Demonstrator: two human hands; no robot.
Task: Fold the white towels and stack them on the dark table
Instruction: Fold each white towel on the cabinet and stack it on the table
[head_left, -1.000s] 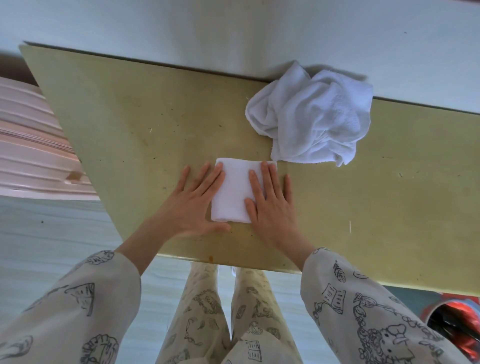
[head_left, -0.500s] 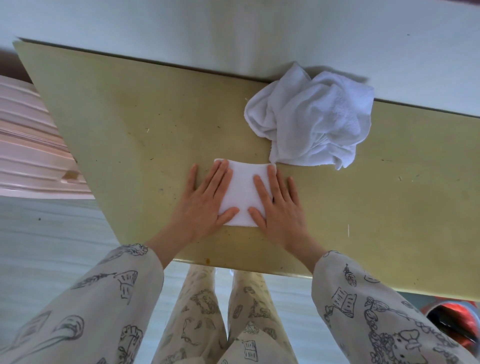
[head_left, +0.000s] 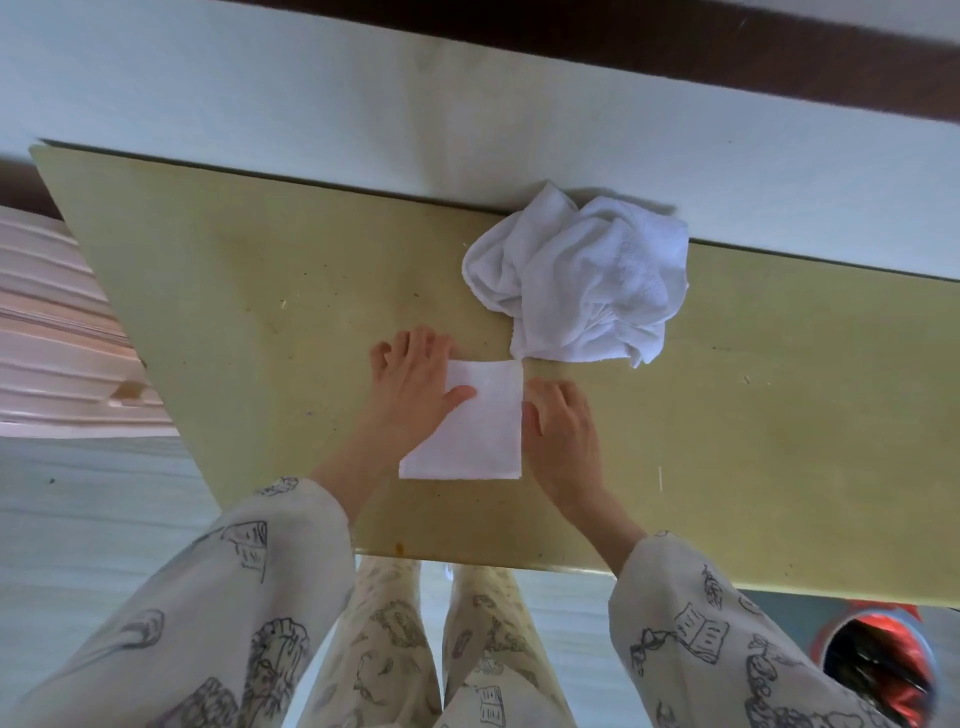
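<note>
At the far left of my view I see a pink ribbed surface (head_left: 57, 332) beside the desk (head_left: 234, 291), which is yellowish and scuffed, its far edge against a pale wall (head_left: 363, 104). Moving right, my left hand (head_left: 410, 384) lies flat on the desk top with its fingers reaching away from me and loosely spread; its thumb rests across the left part of the folded towel (head_left: 472, 426). That grip is relaxed and flat, pressing down, not wrapped round anything. The folded towel is a small white rectangle lying flat on the desk between my two hands, near the front edge. My right hand (head_left: 563, 431) sits just against the towel's right edge, fingers bent at the knuckles with the tips at that edge; I cannot tell whether they pinch the cloth or only touch it. Beyond and to the right, the crumpled towel (head_left: 582, 275) sits in a loose white heap at the back of the desk against the wall, its lower corner near the far right corner of the folded one. At the lower right, below the desk, a red round bin (head_left: 878, 665) shows.
</note>
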